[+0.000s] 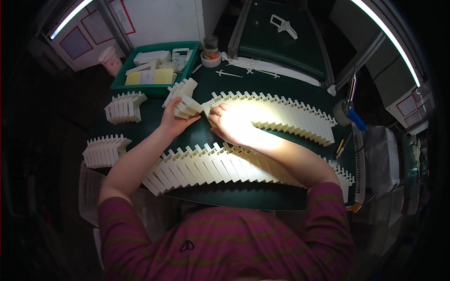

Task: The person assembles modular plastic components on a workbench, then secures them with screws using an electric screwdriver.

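My left hand (173, 122) is closed around a small stack of white plastic parts (186, 96), lifted and tilted above the green table. Just to its right, my right hand (227, 122) has its fingers curled over the left end of the far row of white plastic parts (300, 117). Bright light washes out part of that hand and row. A second long row of the same parts (201, 167) stands overlapped under my forearms. Two shorter groups, an upper stack (125, 108) and a lower stack (104, 152), sit at the left.
A green bin (115, 83) with white pieces and a yellow card is at the back left, beside a small white cup (211, 60). Thin white sprues (229, 74) lie farther back. A blue-handled soldering iron (355, 117) stands right, near a yellow tool (340, 146).
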Tool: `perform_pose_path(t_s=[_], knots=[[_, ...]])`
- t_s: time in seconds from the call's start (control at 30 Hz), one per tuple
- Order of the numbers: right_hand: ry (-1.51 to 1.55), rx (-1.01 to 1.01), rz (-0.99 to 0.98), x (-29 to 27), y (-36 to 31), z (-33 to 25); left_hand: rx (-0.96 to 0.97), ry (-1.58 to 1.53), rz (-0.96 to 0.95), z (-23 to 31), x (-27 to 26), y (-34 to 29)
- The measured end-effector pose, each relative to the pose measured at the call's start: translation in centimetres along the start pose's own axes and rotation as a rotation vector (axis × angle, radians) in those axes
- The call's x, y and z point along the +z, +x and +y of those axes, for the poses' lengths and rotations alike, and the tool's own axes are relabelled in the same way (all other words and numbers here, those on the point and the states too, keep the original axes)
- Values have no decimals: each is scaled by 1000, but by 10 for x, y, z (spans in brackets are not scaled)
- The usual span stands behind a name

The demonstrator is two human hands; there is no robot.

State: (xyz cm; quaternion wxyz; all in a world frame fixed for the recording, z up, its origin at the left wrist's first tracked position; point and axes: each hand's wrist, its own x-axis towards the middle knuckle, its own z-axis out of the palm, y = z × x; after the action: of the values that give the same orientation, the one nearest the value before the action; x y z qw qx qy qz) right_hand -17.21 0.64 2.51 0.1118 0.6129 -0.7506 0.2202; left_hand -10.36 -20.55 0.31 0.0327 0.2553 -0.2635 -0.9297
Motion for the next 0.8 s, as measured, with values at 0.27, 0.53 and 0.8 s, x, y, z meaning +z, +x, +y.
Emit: perform_pose_path(t_s=[0.27,0.53,0.8], knots=[[12,10,-15,-19,-13,12,-4,105,58,-6,18,-9],[-23,614,141,-125,-113,69,151,206,93,-6,28,-34],[86,1384,-60,-167,-255,148,179,258,61,-20,39,-22]])
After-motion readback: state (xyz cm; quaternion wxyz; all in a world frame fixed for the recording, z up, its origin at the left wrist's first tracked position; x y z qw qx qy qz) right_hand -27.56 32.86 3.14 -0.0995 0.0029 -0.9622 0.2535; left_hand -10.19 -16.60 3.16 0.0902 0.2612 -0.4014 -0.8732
